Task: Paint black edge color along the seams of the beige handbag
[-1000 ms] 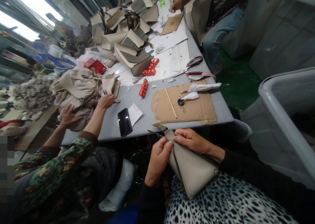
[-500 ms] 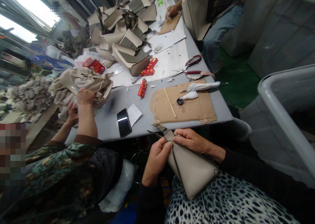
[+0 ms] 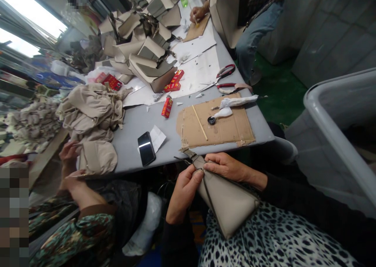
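A taupe leather bag [image 3: 232, 200] rests on the lap over a spotted garment, its narrow end pointing at the table. My left hand [image 3: 184, 190] pinches the edge of that narrow end between thumb and fingers. Across from it, my right hand [image 3: 226, 166] grips the other side of the same end, thumb on top. Between the hands and the table, a strap with a buckle [image 3: 190, 154] sticks out from the bag. Just beyond lies a cardboard sheet [image 3: 188, 132] with a thin wooden stick [image 3: 200, 123] and a small black-rimmed pot [image 3: 211, 120].
On the grey table [image 3: 129, 157] are a phone [image 3: 146, 148], red boxes [image 3: 166, 107], scissors [image 3: 225, 71] and a heap of bags [image 3: 152, 71]. A person at left holds a beige fabric pouch [image 3: 98, 157]. Another person works at the far side. A grey bin [image 3: 337, 130] stands at right.
The person at left has drawn a beige pouch from the fabric pile toward the table's near edge. The view has shifted slightly. Both my hands keep their hold on the bag.
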Motion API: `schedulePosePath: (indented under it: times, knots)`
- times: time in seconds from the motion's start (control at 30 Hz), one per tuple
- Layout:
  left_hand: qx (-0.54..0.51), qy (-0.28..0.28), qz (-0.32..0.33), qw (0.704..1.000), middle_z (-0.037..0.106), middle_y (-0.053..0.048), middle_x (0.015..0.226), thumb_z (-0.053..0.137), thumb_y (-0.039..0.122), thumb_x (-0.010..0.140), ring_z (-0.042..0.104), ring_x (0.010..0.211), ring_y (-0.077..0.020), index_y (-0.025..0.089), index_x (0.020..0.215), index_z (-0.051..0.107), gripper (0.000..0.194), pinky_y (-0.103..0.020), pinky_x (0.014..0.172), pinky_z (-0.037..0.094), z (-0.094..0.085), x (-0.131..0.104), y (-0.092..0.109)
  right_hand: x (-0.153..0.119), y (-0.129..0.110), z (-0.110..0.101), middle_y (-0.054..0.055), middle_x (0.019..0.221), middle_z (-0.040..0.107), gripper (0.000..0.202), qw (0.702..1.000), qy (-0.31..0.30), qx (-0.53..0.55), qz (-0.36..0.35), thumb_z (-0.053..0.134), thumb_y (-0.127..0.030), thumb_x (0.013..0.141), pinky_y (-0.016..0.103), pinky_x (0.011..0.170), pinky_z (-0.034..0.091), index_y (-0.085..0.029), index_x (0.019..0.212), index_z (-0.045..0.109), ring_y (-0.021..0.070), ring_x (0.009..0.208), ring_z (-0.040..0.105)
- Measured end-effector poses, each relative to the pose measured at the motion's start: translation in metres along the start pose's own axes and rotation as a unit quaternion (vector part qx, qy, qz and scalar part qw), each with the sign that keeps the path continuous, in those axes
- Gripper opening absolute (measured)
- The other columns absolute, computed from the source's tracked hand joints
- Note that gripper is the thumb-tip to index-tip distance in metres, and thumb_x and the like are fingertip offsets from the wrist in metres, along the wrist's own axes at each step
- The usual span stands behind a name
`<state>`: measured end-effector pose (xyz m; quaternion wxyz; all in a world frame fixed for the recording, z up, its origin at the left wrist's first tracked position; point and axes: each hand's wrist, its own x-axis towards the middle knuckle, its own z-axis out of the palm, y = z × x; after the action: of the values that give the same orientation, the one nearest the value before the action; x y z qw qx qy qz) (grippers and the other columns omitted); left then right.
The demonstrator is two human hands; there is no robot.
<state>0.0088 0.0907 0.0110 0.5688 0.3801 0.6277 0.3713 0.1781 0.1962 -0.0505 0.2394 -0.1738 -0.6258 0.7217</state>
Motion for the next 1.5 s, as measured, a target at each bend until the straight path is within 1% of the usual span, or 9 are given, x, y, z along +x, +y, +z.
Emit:
schedulePosePath:
  times: [0.13, 0.23, 0.3, 0.4, 0.8, 1.03, 1.3, 1.4, 1.5]
  knots:
    - [0.013, -0.001, 0.008, 1.0, 0.07, -0.008, 0.108, 0.062, 0.04, 0.098, 0.06, 0.1, -0.0237, 0.016, 0.125, 0.068, 0.037, -0.029, 0.087, 0.048, -0.001, -0.001, 0.003, -0.001, 0.001, -0.001, -0.005, 0.071, 0.04, 0.036, 1.0, -0.007, 0.007, -0.001, 0.057, -0.047, 0.098, 0.024, 0.058, 0.031, -0.018, 0.077, 0.051, 0.0111, 0.064, 0.036]
    - [0.04, -0.001, -0.01, 0.999, 0.064, -0.004, 0.086, 0.063, 0.044, 0.096, 0.056, 0.076, -0.0171, 0.015, 0.124, 0.068, 0.04, -0.023, 0.066, 0.047, -0.001, -0.002, 0.008, 0.0, -0.001, -0.002, -0.005, 0.071, 0.04, 0.038, 1.0, -0.008, 0.011, -0.001, 0.056, -0.049, 0.098, 0.024, 0.058, 0.031, -0.018, 0.077, 0.051, 0.0113, 0.065, 0.036]
    - [0.054, -0.003, -0.032, 0.998, 0.053, 0.001, 0.074, 0.063, 0.048, 0.095, 0.044, 0.058, -0.0117, 0.015, 0.123, 0.067, 0.044, -0.02, 0.05, 0.038, -0.001, -0.002, 0.011, 0.0, -0.002, -0.002, -0.005, 0.071, 0.04, 0.039, 1.0, -0.011, 0.018, -0.001, 0.056, -0.051, 0.099, 0.024, 0.058, 0.031, -0.018, 0.077, 0.05, 0.0114, 0.065, 0.036]
    - [0.043, -0.009, -0.039, 0.998, 0.044, 0.004, 0.071, 0.063, 0.051, 0.094, 0.035, 0.053, -0.0092, 0.014, 0.124, 0.066, 0.047, -0.019, 0.043, 0.032, 0.001, -0.002, 0.015, 0.0, -0.003, -0.003, -0.004, 0.072, 0.041, 0.041, 0.999, -0.021, 0.031, 0.007, 0.055, -0.054, 0.099, 0.024, 0.058, 0.032, -0.019, 0.078, 0.051, 0.0118, 0.065, 0.037]
    - [0.011, -0.016, -0.025, 1.0, 0.051, 0.001, 0.072, 0.063, 0.051, 0.093, 0.036, 0.052, -0.0086, 0.012, 0.116, 0.07, 0.046, -0.019, 0.042, 0.026, 0.006, 0.002, 0.012, -0.002, -0.007, -0.023, -0.001, 0.083, 0.051, 0.041, 0.99, -0.102, 0.037, 0.088, 0.06, -0.057, 0.094, 0.025, 0.066, 0.039, -0.017, 0.092, 0.058, 0.0142, 0.075, 0.045]
    - [-0.008, -0.004, -0.007, 1.0, 0.051, 0.002, 0.068, 0.065, 0.043, 0.092, 0.035, 0.052, -0.0094, 0.012, 0.115, 0.072, 0.038, -0.02, 0.045, 0.028, 0.008, 0.001, 0.014, -0.006, 0.001, -0.009, 0.0, 0.086, 0.056, 0.043, 0.974, -0.054, 0.162, 0.149, 0.072, -0.056, 0.086, 0.024, 0.068, 0.041, -0.017, 0.097, 0.059, 0.0136, 0.074, 0.05]
    - [-0.026, 0.016, 0.003, 1.0, 0.057, 0.0, 0.066, 0.067, 0.04, 0.09, 0.046, 0.059, -0.0146, 0.014, 0.113, 0.076, 0.036, -0.023, 0.054, 0.039, 0.01, 0.002, 0.016, -0.007, -0.003, -0.004, 0.0, 0.085, 0.056, 0.045, 0.97, -0.032, 0.184, 0.156, 0.074, -0.056, 0.083, 0.023, 0.065, 0.039, -0.017, 0.099, 0.06, 0.0125, 0.071, 0.048]
    - [-0.017, 0.022, 0.008, 1.0, 0.064, -0.003, 0.074, 0.068, 0.041, 0.089, 0.056, 0.069, -0.0182, 0.014, 0.114, 0.076, 0.037, -0.024, 0.061, 0.045, 0.01, 0.003, 0.013, -0.007, -0.004, -0.004, -0.001, 0.085, 0.055, 0.045, 0.973, -0.03, 0.174, 0.148, 0.074, -0.057, 0.084, 0.023, 0.065, 0.038, -0.017, 0.099, 0.06, 0.0124, 0.071, 0.048]
    - [-0.006, 0.044, 0.014, 0.999, 0.072, -0.008, 0.096, 0.071, 0.042, 0.087, 0.064, 0.086, -0.0232, 0.015, 0.113, 0.075, 0.038, -0.027, 0.072, 0.051, 0.009, 0.006, 0.01, -0.005, -0.007, -0.004, -0.001, 0.084, 0.054, 0.043, 0.976, -0.028, 0.155, 0.149, 0.073, -0.056, 0.085, 0.024, 0.065, 0.039, -0.017, 0.095, 0.058, 0.0132, 0.072, 0.048]
